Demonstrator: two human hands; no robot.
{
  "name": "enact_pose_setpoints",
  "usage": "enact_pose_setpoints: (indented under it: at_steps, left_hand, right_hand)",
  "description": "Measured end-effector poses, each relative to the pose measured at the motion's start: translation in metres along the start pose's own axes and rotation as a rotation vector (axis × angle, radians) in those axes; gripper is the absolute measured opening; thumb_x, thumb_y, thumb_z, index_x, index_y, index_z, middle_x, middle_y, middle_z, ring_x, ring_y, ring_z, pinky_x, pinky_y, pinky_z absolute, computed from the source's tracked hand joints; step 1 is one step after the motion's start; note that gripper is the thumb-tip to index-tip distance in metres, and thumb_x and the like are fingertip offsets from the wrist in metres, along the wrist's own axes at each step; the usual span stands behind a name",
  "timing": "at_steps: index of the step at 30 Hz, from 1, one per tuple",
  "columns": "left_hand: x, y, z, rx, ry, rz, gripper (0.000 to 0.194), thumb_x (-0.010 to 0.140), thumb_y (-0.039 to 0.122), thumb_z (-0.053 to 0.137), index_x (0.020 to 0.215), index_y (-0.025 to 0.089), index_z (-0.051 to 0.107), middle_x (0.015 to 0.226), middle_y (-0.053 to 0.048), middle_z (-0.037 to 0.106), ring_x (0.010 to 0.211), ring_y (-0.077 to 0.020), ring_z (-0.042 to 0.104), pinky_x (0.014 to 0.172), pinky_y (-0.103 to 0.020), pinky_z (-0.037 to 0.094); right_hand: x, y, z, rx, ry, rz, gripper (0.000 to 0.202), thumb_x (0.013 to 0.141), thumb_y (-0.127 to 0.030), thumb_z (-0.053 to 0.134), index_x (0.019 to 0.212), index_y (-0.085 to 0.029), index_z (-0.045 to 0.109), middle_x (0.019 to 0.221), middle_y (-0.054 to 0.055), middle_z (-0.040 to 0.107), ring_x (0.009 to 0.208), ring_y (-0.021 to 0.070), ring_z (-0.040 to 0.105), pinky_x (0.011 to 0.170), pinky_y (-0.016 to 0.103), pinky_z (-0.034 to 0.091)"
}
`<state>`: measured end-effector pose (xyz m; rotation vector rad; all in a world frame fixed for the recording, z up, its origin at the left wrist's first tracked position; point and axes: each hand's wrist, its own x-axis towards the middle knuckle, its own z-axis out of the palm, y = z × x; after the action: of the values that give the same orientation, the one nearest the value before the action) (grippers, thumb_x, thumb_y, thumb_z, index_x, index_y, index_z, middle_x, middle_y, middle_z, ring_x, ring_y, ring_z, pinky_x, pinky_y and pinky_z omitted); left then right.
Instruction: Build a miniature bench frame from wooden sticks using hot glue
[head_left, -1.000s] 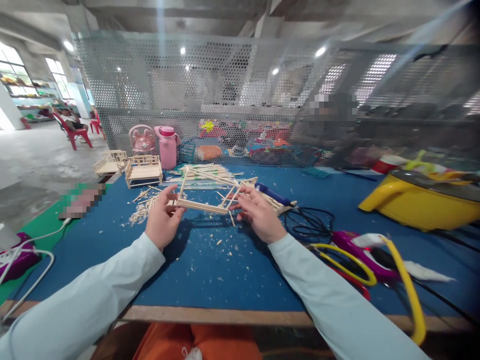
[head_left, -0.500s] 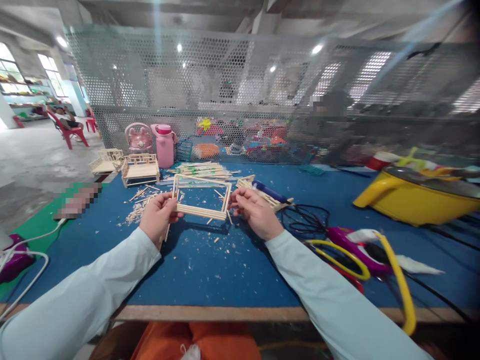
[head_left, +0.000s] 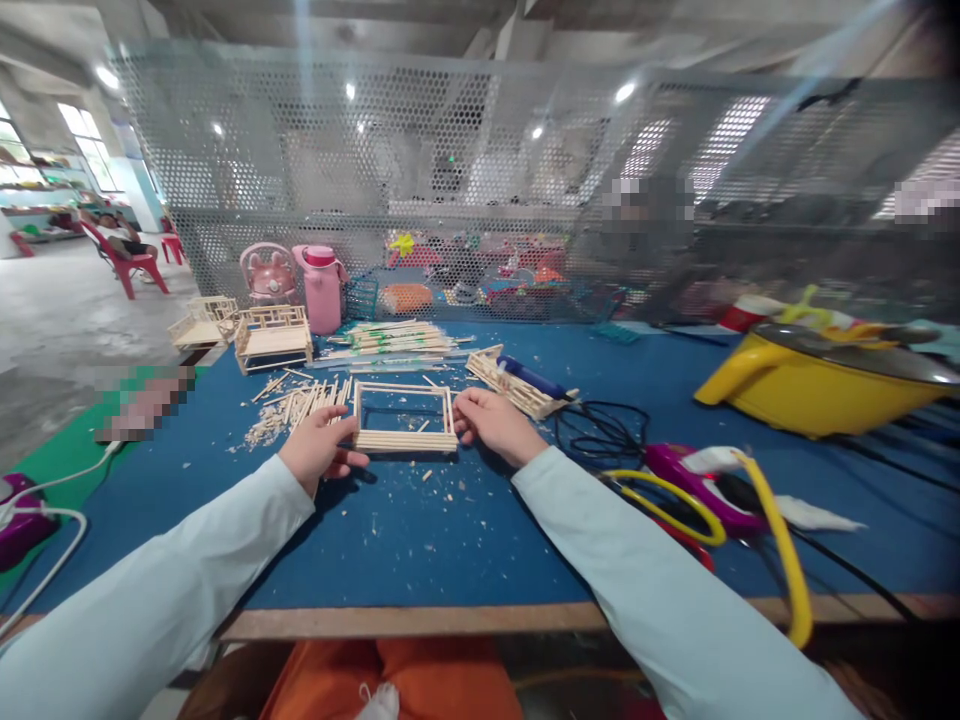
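A small rectangular frame of thin wooden sticks point(head_left: 405, 441) is low over the blue table, between my two hands. My left hand point(head_left: 319, 446) is at its left end, thumb against the frame and the other fingers apart below. At the right end, my right hand point(head_left: 495, 424) pinches the frame's side between thumb and fingers. Loose short sticks point(head_left: 304, 406) lie behind my left hand. Beyond the frame is a bundle of sticks with green marks point(head_left: 397, 338). A blue tool point(head_left: 531, 378) rests on a stick piece point(head_left: 510, 385) at the right.
Two miniature stick chairs point(head_left: 274, 338) and a pink flask point(head_left: 322, 290) stand at the back left. Right of my arm are black cable loops point(head_left: 607, 437), a purple device point(head_left: 679, 478) with a yellow hose, and a yellow pan point(head_left: 832, 385). A perforated screen point(head_left: 450, 190) closes off the back.
The stick frame has been lowered toward the table and now sits level. My left fingers have spread somewhat. The view has shifted slightly.
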<state>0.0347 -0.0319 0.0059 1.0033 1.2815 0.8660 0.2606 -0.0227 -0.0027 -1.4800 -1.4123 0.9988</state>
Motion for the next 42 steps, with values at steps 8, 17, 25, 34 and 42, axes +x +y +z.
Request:
enact_pose_setpoints:
  at_steps: [8, 17, 25, 34, 42]
  left_hand:
    - [0.003, -0.002, 0.002, -0.112, 0.007, 0.002, 0.031, 0.079, 0.008, 0.046, 0.110, 0.013, 0.042, 0.067, -0.001, 0.058, 0.045, -0.0097, 0.061, 0.033, -0.014, 0.043]
    - [0.002, 0.003, 0.001, -0.298, -0.008, -0.128, 0.035, 0.081, 0.001, 0.039, 0.114, 0.010, 0.037, 0.069, -0.004, 0.060, 0.048, -0.0114, 0.063, 0.033, -0.013, 0.045]
    - [0.005, -0.002, 0.001, -0.171, -0.043, -0.083, 0.030, 0.078, 0.005, 0.050, 0.107, 0.011, 0.044, 0.064, -0.003, 0.060, 0.045, -0.0080, 0.059, 0.033, -0.010, 0.040]
    - [0.006, -0.005, -0.007, 0.482, 0.162, 0.464, 0.021, 0.074, 0.026, 0.052, 0.092, 0.016, 0.053, 0.075, 0.000, 0.057, 0.039, -0.0062, 0.048, 0.038, -0.020, 0.037]
    - [0.012, 0.015, -0.036, 0.890, 0.425, 0.761, 0.039, 0.079, 0.043, 0.039, 0.051, 0.017, 0.049, 0.045, 0.004, 0.043, 0.046, -0.0096, 0.039, 0.048, -0.022, 0.028]
  right_hand:
    - [-0.003, -0.006, -0.014, -0.093, 0.054, -0.056, 0.011, 0.066, -0.014, 0.056, 0.055, -0.015, 0.053, 0.043, -0.004, 0.052, 0.038, 0.0063, 0.047, 0.035, 0.016, 0.033]
    - [-0.015, -0.019, -0.004, 0.385, -0.191, -0.065, 0.008, 0.062, -0.020, 0.057, 0.069, -0.015, 0.055, 0.059, -0.001, 0.062, 0.047, 0.0064, 0.057, 0.045, 0.017, 0.044]
    - [-0.021, -0.021, 0.000, 0.443, -0.298, -0.144, 0.021, 0.070, -0.022, 0.057, 0.089, -0.018, 0.049, 0.061, -0.003, 0.063, 0.047, 0.0080, 0.058, 0.042, 0.017, 0.043]
    - [-0.025, -0.020, 0.010, 0.340, -0.363, -0.144, 0.029, 0.068, -0.036, 0.064, 0.084, -0.016, 0.051, 0.074, 0.003, 0.066, 0.057, 0.0089, 0.060, 0.045, 0.018, 0.043]
    - [-0.026, -0.022, 0.007, 0.227, -0.189, -0.207, 0.037, 0.076, -0.053, 0.049, 0.062, -0.019, 0.042, 0.048, -0.005, 0.054, 0.039, 0.0076, 0.048, 0.040, 0.020, 0.036]
